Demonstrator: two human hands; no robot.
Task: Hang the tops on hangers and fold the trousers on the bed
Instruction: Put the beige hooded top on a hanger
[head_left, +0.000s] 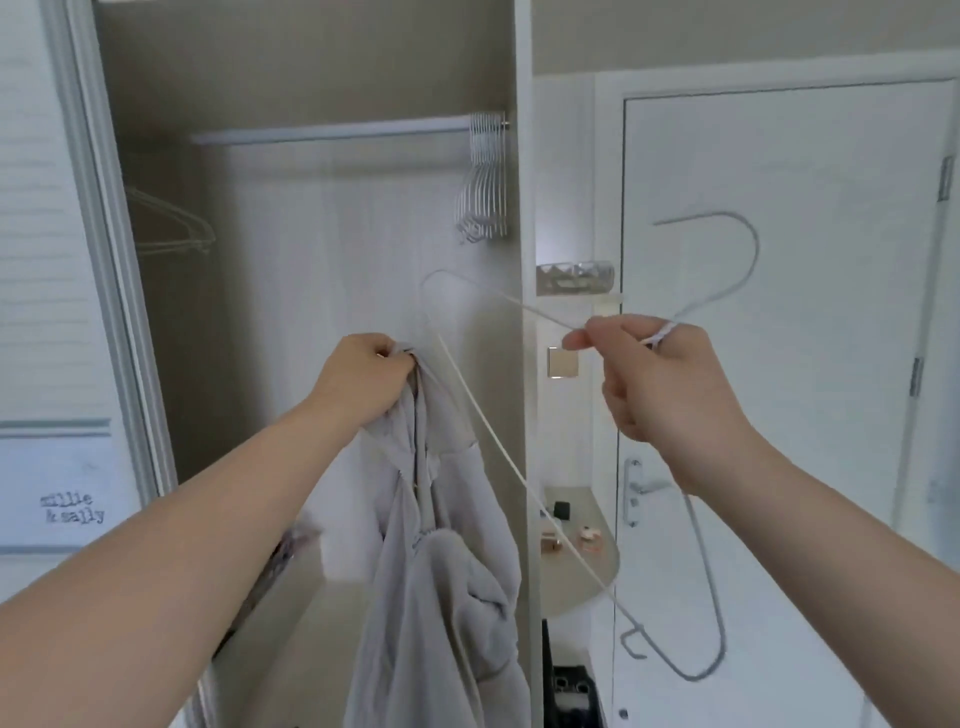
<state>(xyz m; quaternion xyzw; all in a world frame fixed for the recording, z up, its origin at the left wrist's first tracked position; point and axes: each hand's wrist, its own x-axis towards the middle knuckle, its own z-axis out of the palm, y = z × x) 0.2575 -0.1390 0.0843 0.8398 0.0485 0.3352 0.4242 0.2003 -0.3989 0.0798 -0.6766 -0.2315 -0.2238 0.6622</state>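
Observation:
My left hand (366, 376) grips the top of a pale grey hooded top (436, 587), which hangs down in front of the open wardrobe. A white wire hanger (519, 467) is held in my right hand (654, 374), which pinches it at the neck, just below the hook that curves up to the right. The hanger is tilted, and one rounded end lies just above and right of my left hand, close to the top's collar. The other end hangs low at the right.
The wardrobe rail (332, 130) carries a bunch of white hangers (485, 182) at its right end. A single hanger (171, 223) hangs at the left. To the right stand a white door (779, 260) and a small curved shelf (587, 551) with small items.

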